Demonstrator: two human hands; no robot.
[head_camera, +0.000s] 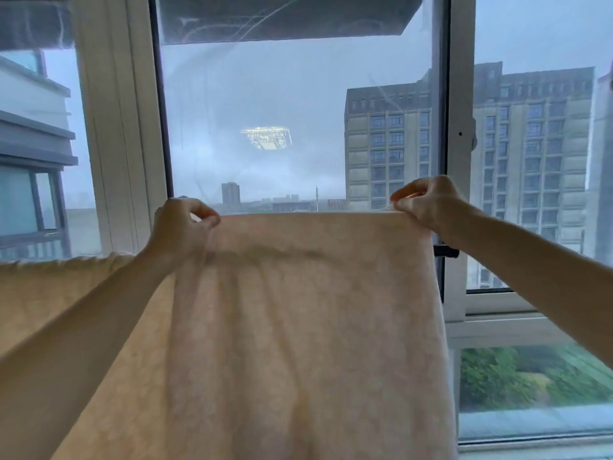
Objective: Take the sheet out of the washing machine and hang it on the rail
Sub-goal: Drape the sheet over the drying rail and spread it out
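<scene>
Both hands (185, 224) (428, 204) pinch the sheet (298, 327) before the window (459, 134).

One sheet (298, 327); two hands: left hand (180, 227), right hand (428, 204).

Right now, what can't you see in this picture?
Head view only:
Rail: not seen anywhere. The sheet may cover it, so I cannot tell if the sheet rests on it.
Sheet's bottom: cut off by the lower edge; its left end by the left edge.
Washing machine: out of frame.
</scene>
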